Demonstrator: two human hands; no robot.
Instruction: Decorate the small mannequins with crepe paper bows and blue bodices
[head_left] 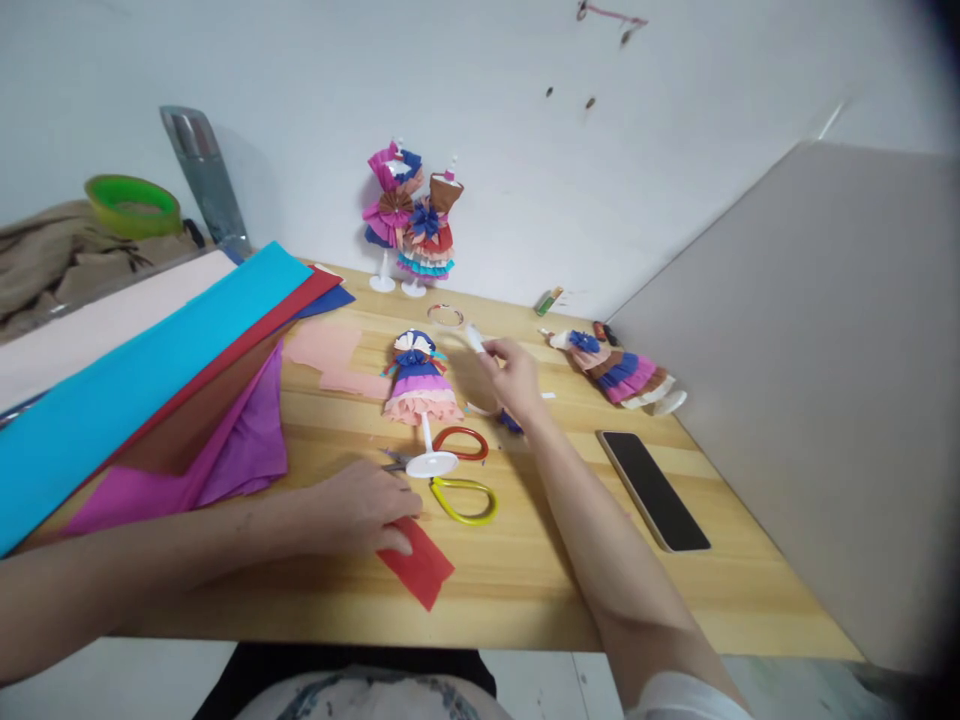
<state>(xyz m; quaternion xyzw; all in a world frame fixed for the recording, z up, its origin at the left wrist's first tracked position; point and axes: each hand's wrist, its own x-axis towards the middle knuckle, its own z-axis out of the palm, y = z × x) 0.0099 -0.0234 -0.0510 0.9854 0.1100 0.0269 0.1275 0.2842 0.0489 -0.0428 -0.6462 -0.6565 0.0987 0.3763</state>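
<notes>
My left hand [364, 505] is closed on a small red piece of crepe paper [421, 572] near the table's front edge. Raised over the table, my right hand [514, 378] pinches a small white object [474, 338] whose kind I cannot make out. Between my hands is a miniature dress form [422, 385] in a blue, purple and peach ruffled dress, its round white base [431, 464] toward me. Scissors [463, 502] with one yellow and one red handle lie by that base, their blades partly hidden. Beyond my right wrist is a dark blue scrap [511, 421].
Crepe paper sheets [180, 370] cover the left side. Two dressed forms [424, 225] stand at the wall, and another [615, 370] lies at right near a phone [654, 490]. A clear bottle [206, 175] and green tape roll [133, 205] are back left.
</notes>
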